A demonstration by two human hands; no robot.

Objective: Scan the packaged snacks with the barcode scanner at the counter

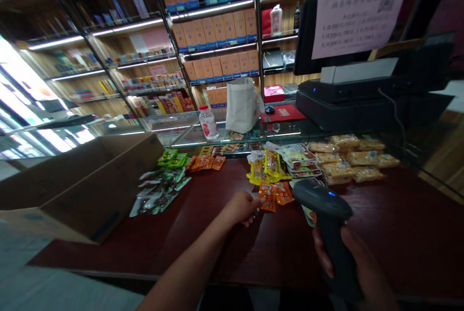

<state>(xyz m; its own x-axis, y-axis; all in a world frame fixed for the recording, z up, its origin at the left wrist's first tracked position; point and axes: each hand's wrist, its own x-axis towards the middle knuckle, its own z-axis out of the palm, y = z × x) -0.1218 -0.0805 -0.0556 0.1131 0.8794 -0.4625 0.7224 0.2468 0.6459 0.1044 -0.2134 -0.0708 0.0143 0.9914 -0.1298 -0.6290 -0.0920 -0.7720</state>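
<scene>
My right hand (350, 258) is wrapped round the handle of a dark barcode scanner (324, 200), whose small blue light is lit. With my left hand (242, 207) I pinch the edge of an orange snack packet (267, 196) on the dark red counter. Beside it lies a second orange packet (283, 192). Just behind are yellow snack packets (266, 166) and a stack of white-and-green packets (299, 159). A light packet partly under the scanner is mostly hidden. Farther right sit several clear-wrapped, pale golden snack packs (340, 161).
An open cardboard box (97, 195) stands at the left. Near it lie green packets (172, 159), silvery packets (159, 190) and orange packets (206, 162). Behind stand a bottle (208, 122), a white bag (241, 106) and a monitor (306, 35) with a paper notice.
</scene>
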